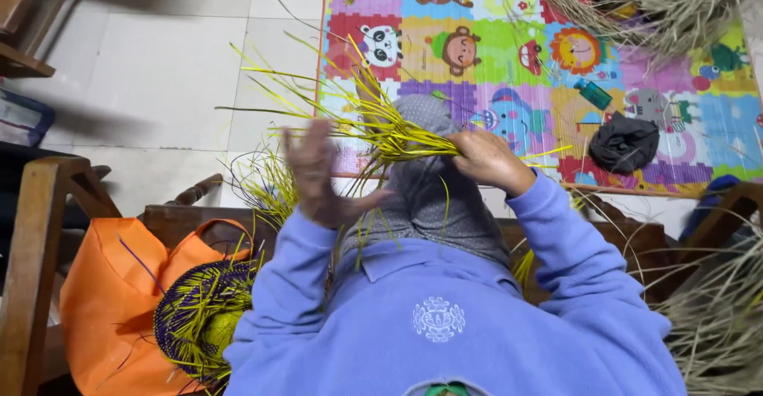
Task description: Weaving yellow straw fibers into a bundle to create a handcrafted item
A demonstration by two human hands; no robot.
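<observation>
My right hand [486, 160] is closed around the base of a bundle of yellow straw strips [373, 122] that fan out up and to the left over my grey-clad knee [433, 197]. My left hand [316, 175] is raised beside the bundle, blurred, with its fingers spread and nothing in it. Both arms wear lavender sleeves. At the lower left a partly woven round piece in purple and yellow [199, 320] lies on an orange bag [103, 300], loose yellow ends sticking out of it.
A colourful animal-patterned play mat [509, 14] covers the floor ahead, with a dark crumpled cloth [624, 143] on it. Piles of pale dry straw [668, 6] lie at the top right and lower right. Wooden chair frames [36, 229] stand at left.
</observation>
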